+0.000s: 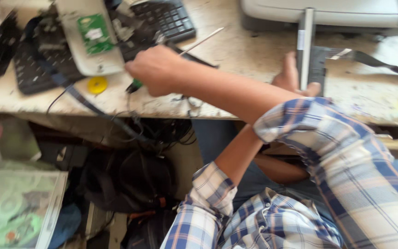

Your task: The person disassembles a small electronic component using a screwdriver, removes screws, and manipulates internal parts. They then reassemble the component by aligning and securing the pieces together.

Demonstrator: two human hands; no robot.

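Arms crossed: right hand (155,69) fists around a green-handled screwdriver (136,85); left hand (293,78) curls against a grey metal bar (305,44), grip unclear.

An electronics repair workshop: stripped keyboards (33,69), an opened device (90,39) and loose cables (116,120) crowd a worn bench (254,55).

The sleeves (346,166) are plaid in blue, white and peach. The bench (249,55) is cream, speckled with stains. The keyboard (169,18) is black, the disc (97,85) yellow, the circuit board (96,33) green on a white casing (86,60).
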